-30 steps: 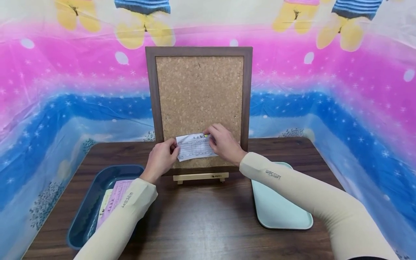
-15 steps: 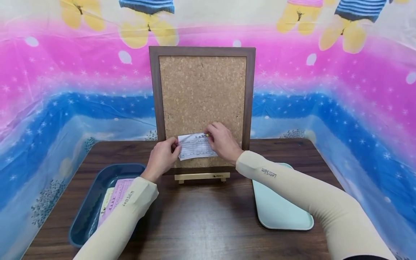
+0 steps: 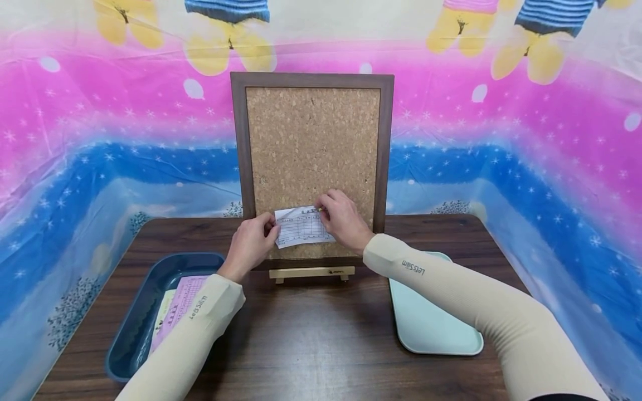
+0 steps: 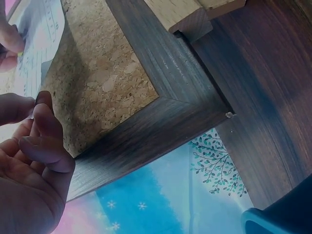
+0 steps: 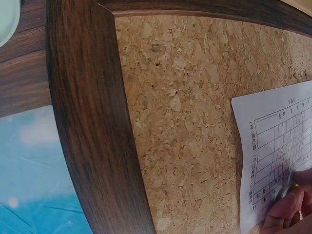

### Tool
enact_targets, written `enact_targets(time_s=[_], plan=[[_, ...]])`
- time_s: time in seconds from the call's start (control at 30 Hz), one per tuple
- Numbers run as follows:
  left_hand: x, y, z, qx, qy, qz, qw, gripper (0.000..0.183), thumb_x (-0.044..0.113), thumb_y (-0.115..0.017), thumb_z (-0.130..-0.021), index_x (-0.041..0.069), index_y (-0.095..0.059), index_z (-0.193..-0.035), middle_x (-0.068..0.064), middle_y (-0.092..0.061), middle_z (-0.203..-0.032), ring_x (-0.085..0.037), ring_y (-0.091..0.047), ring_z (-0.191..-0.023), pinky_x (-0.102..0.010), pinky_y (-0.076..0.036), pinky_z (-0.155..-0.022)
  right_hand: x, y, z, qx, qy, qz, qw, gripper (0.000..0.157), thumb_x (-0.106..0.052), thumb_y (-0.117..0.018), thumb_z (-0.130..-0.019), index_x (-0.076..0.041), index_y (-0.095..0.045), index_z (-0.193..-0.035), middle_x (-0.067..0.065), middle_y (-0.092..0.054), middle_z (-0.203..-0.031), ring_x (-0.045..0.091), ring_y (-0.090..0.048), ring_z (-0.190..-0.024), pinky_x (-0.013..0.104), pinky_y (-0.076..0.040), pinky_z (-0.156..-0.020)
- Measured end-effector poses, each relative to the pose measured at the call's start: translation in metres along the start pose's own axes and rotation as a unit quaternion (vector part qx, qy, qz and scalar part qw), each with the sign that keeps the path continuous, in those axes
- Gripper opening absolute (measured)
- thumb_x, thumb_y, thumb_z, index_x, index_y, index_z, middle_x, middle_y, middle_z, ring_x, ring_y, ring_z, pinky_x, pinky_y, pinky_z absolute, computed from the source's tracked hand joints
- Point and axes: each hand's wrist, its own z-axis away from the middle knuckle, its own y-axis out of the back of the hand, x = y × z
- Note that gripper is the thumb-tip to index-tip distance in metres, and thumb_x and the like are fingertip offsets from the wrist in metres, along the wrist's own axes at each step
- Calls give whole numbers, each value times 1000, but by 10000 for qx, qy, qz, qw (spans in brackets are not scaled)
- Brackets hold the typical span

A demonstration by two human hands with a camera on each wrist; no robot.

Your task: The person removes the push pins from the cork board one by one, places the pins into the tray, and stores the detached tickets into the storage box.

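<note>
A white printed form slip (image 3: 300,227) lies against the lower part of a framed corkboard (image 3: 313,145). My left hand (image 3: 249,242) pinches the slip's left edge between thumb and fingertips. In the left wrist view, that end of the paper (image 4: 43,29) stands slightly off the cork and casts a shadow. Near the slip's top edge, right of its middle, my right hand (image 3: 345,220) pinches a small yellow pushpin (image 5: 295,185), mostly hidden by the fingers. The right wrist view shows the paper's far end reaching past my right fingertips (image 5: 285,207).
A dark blue tray (image 3: 120,345) at the left holds pink and pale yellow printed slips (image 3: 185,298). A pale green tray (image 3: 431,323) lies at the right, partly under my right forearm. The board stands on a small wooden stand (image 3: 311,272) on the brown table (image 3: 311,340).
The head view has shifted slightly, so the scene sits a little further right. Both hands keep their holds, and the yellow bit shows less between my right fingers.
</note>
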Motion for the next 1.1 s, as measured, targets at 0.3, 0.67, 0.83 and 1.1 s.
enact_targets(time_s=[0.3,0.67,0.83,1.1], plan=[[1,0,1,-14,15,-55,10000,12,17,-57,-95,8,-59,-86,-4,-61,-75,-15,-52,-56,-32,-39,-51,0,-1,-1,-170,-93,133,9997,13,2,-65,-83,-7,-64,-91,4,-58,-93,18,-53,-86,31,-45,-75],[1,-2,2,-48,61,-44,10000,13,17,-56,-95,8,-59,-87,-4,-61,-76,-15,-52,-54,-32,-39,-49,-2,1,1,-163,-102,195,9996,10,-1,-66,-83,-7,-67,-91,3,-58,-91,17,-54,-83,30,-46,-73],[1,-3,2,-78,35,-81,9999,13,18,-56,-95,9,-58,-86,-4,-61,-75,-15,-51,-54,-31,-39,-49,-2,0,3,-92,-142,224,9996,10,-1,-67,-83,-7,-67,-91,3,-58,-91,16,-54,-82,29,-46,-71],[0,-2,2,-58,26,-82,9999,13,18,-57,-95,9,-58,-86,-3,-61,-74,-15,-51,-53,-31,-39,-49,-1,-2,3,2,-30,318,9995,8,-2,-66,-84,-7,-66,-89,3,-59,-89,16,-55,-81,29,-46,-70]])
